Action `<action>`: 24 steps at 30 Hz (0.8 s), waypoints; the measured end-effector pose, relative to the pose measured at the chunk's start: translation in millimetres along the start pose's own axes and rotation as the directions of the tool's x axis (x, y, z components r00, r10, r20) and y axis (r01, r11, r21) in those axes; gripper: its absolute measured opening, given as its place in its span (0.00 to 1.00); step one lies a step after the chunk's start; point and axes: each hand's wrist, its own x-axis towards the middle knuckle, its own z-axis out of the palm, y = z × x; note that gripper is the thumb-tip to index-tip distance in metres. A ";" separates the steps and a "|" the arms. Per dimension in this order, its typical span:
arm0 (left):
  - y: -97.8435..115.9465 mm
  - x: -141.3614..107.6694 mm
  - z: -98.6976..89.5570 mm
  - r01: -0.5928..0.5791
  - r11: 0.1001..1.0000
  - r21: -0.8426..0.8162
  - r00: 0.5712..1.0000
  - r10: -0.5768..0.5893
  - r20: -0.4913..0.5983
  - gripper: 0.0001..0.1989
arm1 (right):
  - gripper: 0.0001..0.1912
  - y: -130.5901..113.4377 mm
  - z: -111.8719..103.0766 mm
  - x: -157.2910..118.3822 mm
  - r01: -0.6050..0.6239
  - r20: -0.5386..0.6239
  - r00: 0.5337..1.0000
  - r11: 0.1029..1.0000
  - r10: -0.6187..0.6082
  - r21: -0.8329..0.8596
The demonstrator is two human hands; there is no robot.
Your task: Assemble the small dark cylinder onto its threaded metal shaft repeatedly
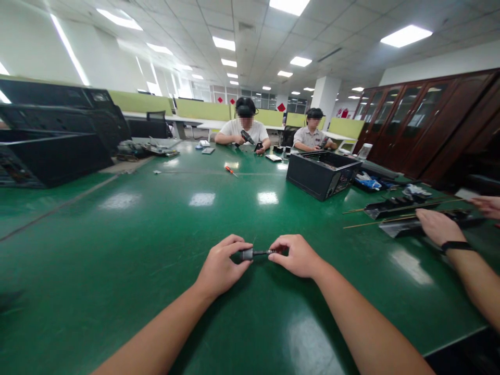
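Close in front of me, over the green tabletop [164,224], my left hand [224,263] grips a small grey cylinder [247,254] between thumb and fingers. A thin dark stem [260,253] runs from the cylinder toward the right; what kind of part this is I cannot make out. My right hand [295,255] pinches the stem's far end between thumb and forefinger, and its tip is partly hidden there. Both hands are closed, facing each other.
Farther off lie an orange-handled screwdriver [231,171] and a black computer case [312,174]. At right, a co-worker's hand [439,226] rests by dark metal channels [402,225] with thin rods. More cases [58,156] stand at left. Across the table, a person holds a power drill [247,137].
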 end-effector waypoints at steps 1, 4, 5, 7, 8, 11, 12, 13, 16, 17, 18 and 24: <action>-0.2 0.0 0.1 0.000 1.000 0.000 1.000 0.000 0.001 0.13 | 0.04 -0.3 -0.3 -0.1 -0.002 0.000 1.000 1.000 0.002 0.001; -1.0 -0.4 0.5 0.001 1.000 0.003 1.000 -0.001 0.003 0.14 | 0.05 -1.1 -0.8 0.1 -0.007 0.004 1.000 1.000 0.007 0.005; -1.2 -0.7 0.6 0.002 1.000 0.004 1.000 -0.002 0.005 0.13 | 0.05 -1.4 -0.9 0.2 -0.008 0.004 1.000 1.000 0.008 0.006; -1.7 -1.4 0.8 0.003 1.000 0.005 1.000 -0.003 0.006 0.13 | 0.05 -1.8 -1.0 0.4 -0.009 0.000 1.000 1.000 0.009 0.003; -1.9 -1.7 1.0 0.003 1.000 0.003 1.000 -0.003 0.006 0.13 | 0.05 -1.9 -1.1 0.5 -0.009 -0.001 1.000 1.000 0.009 0.002; -2.3 -2.1 1.2 0.001 1.000 -0.004 1.000 -0.001 0.006 0.13 | 0.05 -2.0 -1.2 0.6 -0.008 -0.003 1.000 1.000 0.008 0.002; -2.4 -2.0 1.2 0.001 1.000 -0.006 1.000 -0.001 0.006 0.13 | 0.05 -1.9 -1.2 0.7 -0.007 -0.002 1.000 1.000 0.007 0.002; -2.4 -2.0 1.2 0.002 1.000 -0.006 1.000 -0.002 0.006 0.13 | 0.05 -1.8 -1.2 0.8 -0.006 -0.001 1.000 1.000 0.006 0.001; -2.4 -1.9 0.7 0.005 1.000 -0.006 1.000 -0.005 0.008 0.13 | 0.05 -1.5 -0.8 1.0 -0.002 -0.003 1.000 1.000 0.002 -0.005; -2.4 -1.9 0.5 0.006 1.000 -0.006 1.000 -0.006 0.009 0.13 | 0.05 -1.3 -0.7 1.1 -0.002 -0.002 1.000 1.000 0.002 -0.005; -2.5 -2.0 0.3 0.007 1.000 -0.005 1.000 -0.007 0.010 0.14 | 0.05 -1.0 -0.5 1.2 -0.003 -0.001 1.000 1.000 0.003 -0.004; -2.7 -1.4 0.1 0.005 1.000 0.005 1.000 -0.005 0.002 0.13 | 0.05 0.9 -0.4 0.8 -0.009 0.000 1.000 1.000 0.009 0.003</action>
